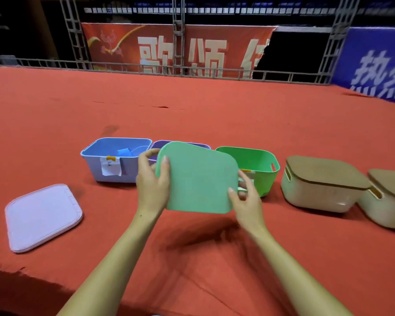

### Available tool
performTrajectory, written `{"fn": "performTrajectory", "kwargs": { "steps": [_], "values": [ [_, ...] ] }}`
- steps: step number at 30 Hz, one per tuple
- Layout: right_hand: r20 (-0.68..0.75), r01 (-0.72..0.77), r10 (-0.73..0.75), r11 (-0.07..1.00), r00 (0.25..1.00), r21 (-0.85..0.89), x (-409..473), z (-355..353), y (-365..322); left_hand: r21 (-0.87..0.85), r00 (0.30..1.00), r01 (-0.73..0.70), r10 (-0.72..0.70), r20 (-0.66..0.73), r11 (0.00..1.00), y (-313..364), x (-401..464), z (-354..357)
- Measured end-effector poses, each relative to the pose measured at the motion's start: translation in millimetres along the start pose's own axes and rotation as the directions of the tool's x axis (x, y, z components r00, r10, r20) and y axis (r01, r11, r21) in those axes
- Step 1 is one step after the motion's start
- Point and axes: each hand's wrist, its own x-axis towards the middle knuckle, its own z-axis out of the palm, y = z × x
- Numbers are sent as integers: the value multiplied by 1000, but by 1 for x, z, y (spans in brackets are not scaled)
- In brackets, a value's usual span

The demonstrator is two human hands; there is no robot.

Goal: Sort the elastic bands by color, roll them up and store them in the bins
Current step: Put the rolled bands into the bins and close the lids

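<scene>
A flat green lid (198, 179) is held up above the red table, tilted toward me. My left hand (152, 181) grips its left edge and my right hand (245, 197) grips its lower right corner. Behind the lid an open green bin (258, 165) stands on the table. A purple bin (203, 145) is mostly hidden by the lid. At the left, an open blue bin (114, 160) with a paper label holds something blue inside. No loose elastic bands are visible.
A pale pink lid (42, 216) lies flat at the near left. Two beige bins with brown lids (322, 183) (388, 199) stand at the right. The red table (192, 106) stretches far back to a metal railing and banners.
</scene>
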Motion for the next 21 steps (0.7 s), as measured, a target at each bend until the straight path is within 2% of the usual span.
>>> {"fn": "performTrajectory", "kwargs": {
  "steps": [3,7,10,13,17,21],
  "values": [
    [-83,-23,16,996,996,-89,19,-28,2,101,998,12,-17,53,995,-5,6,33],
    [-188,-67,30,978,982,-196,54,-60,2,109,985,30,-48,164,994,-5,22,76],
    [-211,-75,18,962,977,-263,78,-79,-3,202,958,16,-73,277,979,-1,40,103],
    [-176,-92,37,945,984,-314,100,-93,-6,255,920,9,-108,378,967,0,59,130],
    [-180,-115,52,927,982,-357,127,-102,0,262,923,-35,-69,378,965,-1,79,155],
    [-163,-141,82,908,983,-394,146,-107,2,310,929,25,-137,345,950,-9,94,179]
  ]
}}
